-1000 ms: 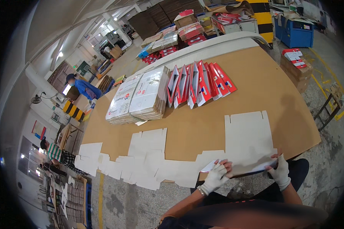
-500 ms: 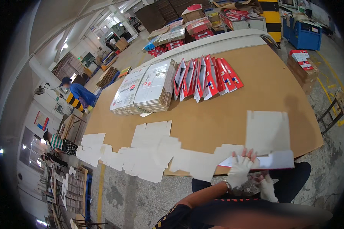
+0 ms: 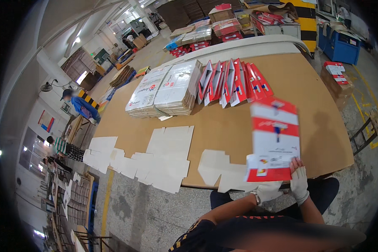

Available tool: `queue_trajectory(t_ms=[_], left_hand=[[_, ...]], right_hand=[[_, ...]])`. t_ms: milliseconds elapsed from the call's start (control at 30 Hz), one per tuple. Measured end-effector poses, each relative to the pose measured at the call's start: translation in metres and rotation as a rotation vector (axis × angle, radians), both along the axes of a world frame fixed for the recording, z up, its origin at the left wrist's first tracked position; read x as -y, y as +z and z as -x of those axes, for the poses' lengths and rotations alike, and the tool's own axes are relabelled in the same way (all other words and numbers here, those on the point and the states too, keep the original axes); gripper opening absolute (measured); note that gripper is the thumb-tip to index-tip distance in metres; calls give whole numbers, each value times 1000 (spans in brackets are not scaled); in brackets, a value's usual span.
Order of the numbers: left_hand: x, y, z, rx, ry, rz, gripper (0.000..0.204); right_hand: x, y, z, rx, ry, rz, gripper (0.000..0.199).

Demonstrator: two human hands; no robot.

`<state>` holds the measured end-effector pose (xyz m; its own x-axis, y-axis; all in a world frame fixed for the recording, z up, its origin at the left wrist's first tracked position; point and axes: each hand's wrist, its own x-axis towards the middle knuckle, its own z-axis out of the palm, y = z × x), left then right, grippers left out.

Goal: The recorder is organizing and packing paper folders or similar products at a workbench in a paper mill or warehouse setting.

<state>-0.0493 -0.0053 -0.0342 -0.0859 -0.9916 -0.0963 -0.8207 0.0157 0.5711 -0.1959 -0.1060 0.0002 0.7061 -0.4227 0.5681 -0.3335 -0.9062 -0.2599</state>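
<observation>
A flat red and white printed carton blank (image 3: 274,140) stands raised on edge at the near edge of the brown table (image 3: 315,109), printed side toward me. My right hand (image 3: 299,181), in a white glove, grips its lower right corner. My left hand (image 3: 268,191), also gloved, holds its bottom edge from below. Plain white flat blanks (image 3: 217,169) lie on the table just left of my hands.
More white blanks (image 3: 164,157) overlap along the near edge to the left. Bundled flat white cartons (image 3: 166,90) and a fanned row of red and white blanks (image 3: 235,82) lie further back. Other people (image 3: 82,107) work at the far left. Stacks and a blue bin (image 3: 338,42) stand behind.
The blank lay white side up on the table edge; both hands have lifted and flipped it upright, so the red printed face now shows.
</observation>
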Motion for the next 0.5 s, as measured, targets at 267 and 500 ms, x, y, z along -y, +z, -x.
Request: queue_trajectory(t_ms=[267, 500], left_hand=[[-107, 21, -94, 719, 42, 304, 70], [-118, 40, -139, 162, 84, 369, 53]], right_hand=[[32, -4, 10, -276, 29, -78, 46], [43, -5, 11, -237, 37, -56, 43]])
